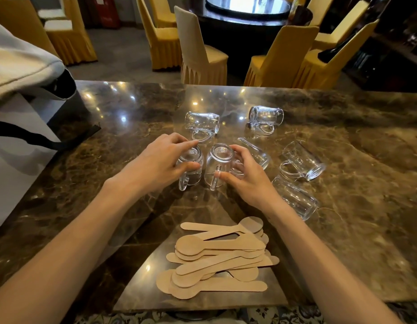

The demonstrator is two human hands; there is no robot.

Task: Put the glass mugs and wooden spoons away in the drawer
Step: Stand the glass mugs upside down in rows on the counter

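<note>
Got the left hand curled over one glass mug, fingers across the top and thumb down the side. Got the right hand wrapped round a second glass mug, thumb laid on its handle. Can see both just beyond the pile of wooden spoons, side by side and close to touching, apparently mouth-down with handles pointing back toward the pile. Counting five more loose mugs on their sides, farther out from the pile, mostly beyond it and off to its right. All of it on a polished marble countertop. Can't spot a drawer anywhere.

Handling guess for the mugs: rigid clear glass with a bit of weight, smooth enough to slip, and sure to chip if clinked together or dropped on stone. Would hook a finger through the handle or wrap the whole body rather than pinch the rim. Worth lifting the two held ones with a gap between them.

Judging the spoons as thin flat wood, very light and stiff. Easy to scoop up as a bundle by the handles, but likely to fan out and skate on that glossy top.
</note>
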